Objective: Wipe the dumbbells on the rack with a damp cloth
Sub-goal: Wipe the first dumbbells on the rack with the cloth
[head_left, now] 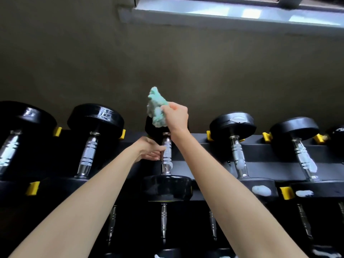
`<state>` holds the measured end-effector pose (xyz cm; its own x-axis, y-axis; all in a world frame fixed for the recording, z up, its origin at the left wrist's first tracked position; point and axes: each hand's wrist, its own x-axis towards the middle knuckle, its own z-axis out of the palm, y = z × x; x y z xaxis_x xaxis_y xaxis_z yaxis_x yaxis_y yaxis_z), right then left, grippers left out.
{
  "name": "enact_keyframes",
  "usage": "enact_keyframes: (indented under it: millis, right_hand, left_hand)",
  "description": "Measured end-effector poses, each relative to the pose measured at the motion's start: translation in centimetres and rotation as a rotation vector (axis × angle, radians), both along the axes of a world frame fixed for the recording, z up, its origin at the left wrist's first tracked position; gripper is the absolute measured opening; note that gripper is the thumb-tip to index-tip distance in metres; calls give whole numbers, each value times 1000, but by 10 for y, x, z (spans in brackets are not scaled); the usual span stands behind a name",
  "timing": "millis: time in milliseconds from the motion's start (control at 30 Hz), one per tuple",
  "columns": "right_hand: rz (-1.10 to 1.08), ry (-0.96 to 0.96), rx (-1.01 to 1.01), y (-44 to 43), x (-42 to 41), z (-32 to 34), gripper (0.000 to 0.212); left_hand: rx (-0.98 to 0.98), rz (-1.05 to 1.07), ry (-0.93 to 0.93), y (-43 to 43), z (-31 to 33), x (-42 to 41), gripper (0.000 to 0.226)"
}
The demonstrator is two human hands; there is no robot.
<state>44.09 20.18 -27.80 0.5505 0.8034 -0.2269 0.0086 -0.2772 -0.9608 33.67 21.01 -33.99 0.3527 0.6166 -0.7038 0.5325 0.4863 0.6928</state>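
A row of black dumbbells with chrome handles lies on the black rack. My left hand grips the knurled handle of the middle dumbbell. My right hand holds a bunched pale green cloth against that dumbbell's far head, which the cloth and hand mostly hide. White foam patches sit on the two dumbbells to the right, one beside the middle one and another further right. The dumbbell on the left looks bare of foam.
Yellow stoppers mark the rack slots. A lower tier holds more dumbbells. A grey wall rises right behind the rack, with a window ledge high on the right.
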Motion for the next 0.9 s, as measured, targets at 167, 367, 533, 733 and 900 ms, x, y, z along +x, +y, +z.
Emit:
enact_keyframes:
  millis: [167,367,533,733,900]
  right_hand:
    - [167,78,-13,-31,46,-6,30]
    - [348,-379,-20,-46,35,-56,38]
    - [394,-335,17,-49,44,-67,36]
    - [407,-237,-29,-60,44,-79,45]
    - [275,288,-140,-70,43,-99,43]
  left_hand:
    - [-7,114,101,2,-10,-19,14]
    - [-48,107,151,1,-13,-21,12]
    - [-18,144,160,1,-17,-22,15]
    - [-62,122,170,-6,-20,-19,13]
    - [-63,134,162,-5,-18,-18,14]
